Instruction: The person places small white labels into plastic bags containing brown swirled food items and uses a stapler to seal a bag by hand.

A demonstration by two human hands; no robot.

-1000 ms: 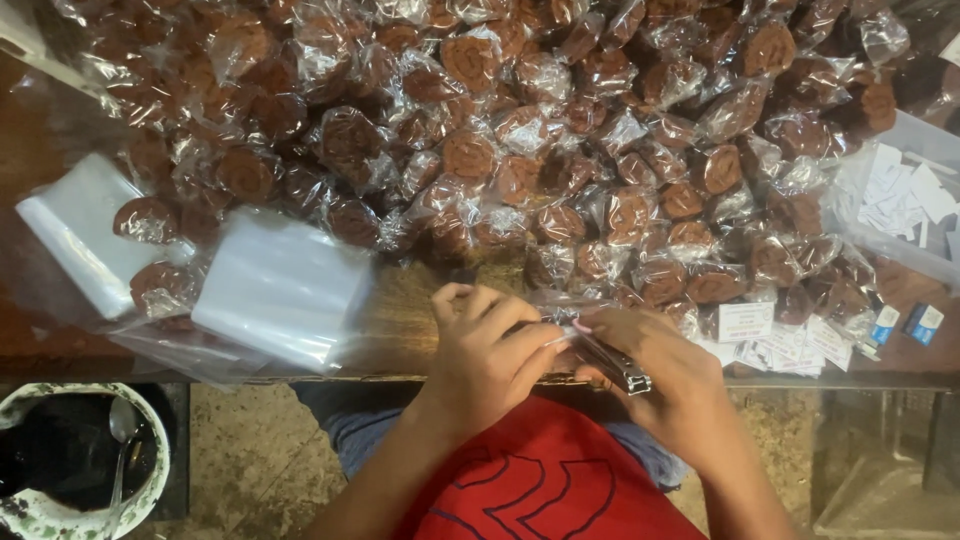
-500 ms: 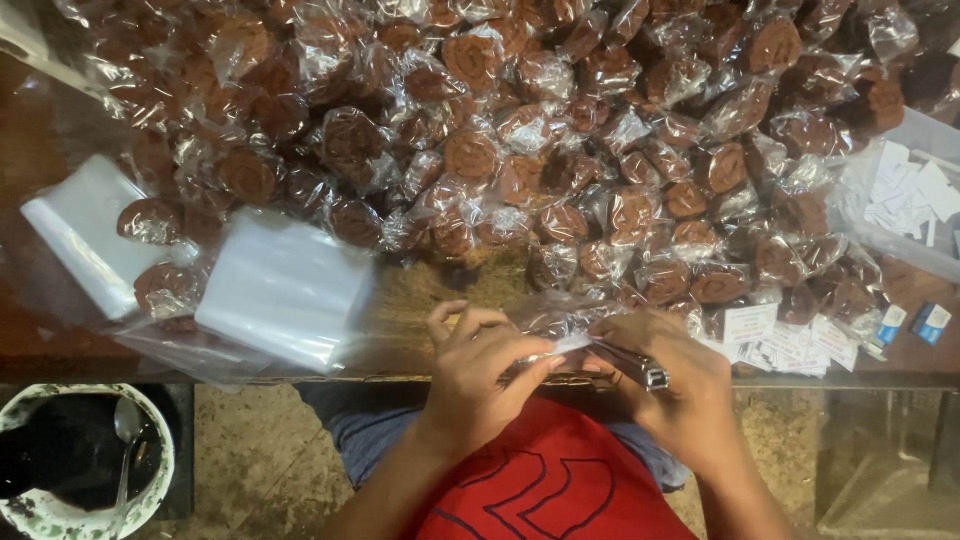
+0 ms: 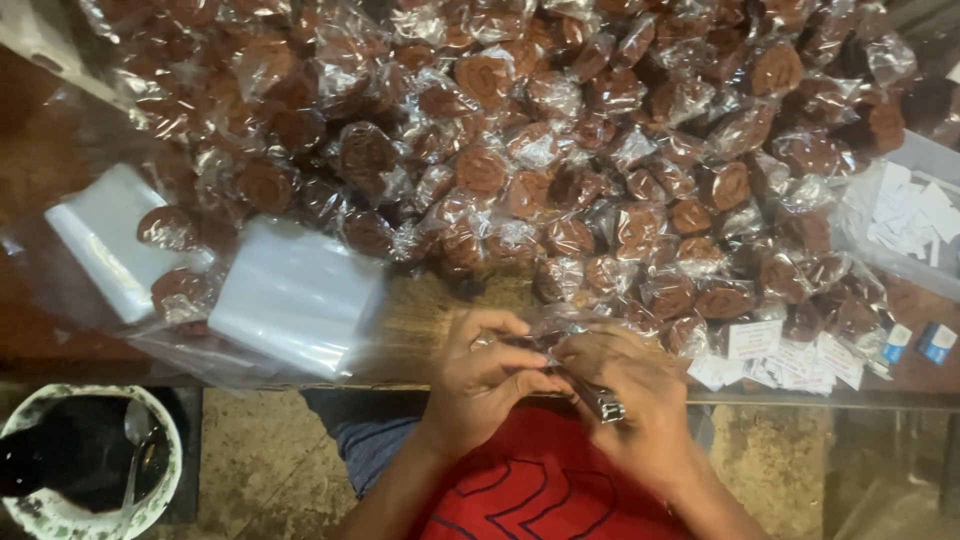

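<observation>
Surface: dark brown wooden table (image 3: pixel 60 180), seen from above; the person sits at its near edge, rough stone floor (image 3: pixel 250 460) below.

Bulk stock: big heap of round brown sweets sealed in clear plastic wrappers (image 3: pixel 560 130) covers the far and middle table, spreading toward the right edge; it sits within arm's reach of the near edge, so pieces are easy to draw in.

Left hand (image 3: pixel 490 370): at the near edge, fingers curled together and pinched on a small clear plastic wrapper (image 3: pixel 555 325), steadying it between both hands.

Right hand (image 3: pixel 625 385): touching the left, fingers closed around a small metal stapler (image 3: pixel 600 400) whose tip juts toward the body; grip looks set to press at the wrapper's mouth. The wrapper's contents are hidden by the fingers.

Bags: two stacks of flat clear plastic bags (image 3: pixel 300 295) lie near the left edge, beside the heap; a few wrapped sweets rest on them.

Labels: small white paper slips (image 3: pixel 790 355) piled just right of the hands at the near edge; more in a clear plastic tub (image 3: pixel 905 215) at the right edge.

Below table: white speckled bowl with spoon (image 3: pixel 90 460) on the floor, near left corner.
</observation>
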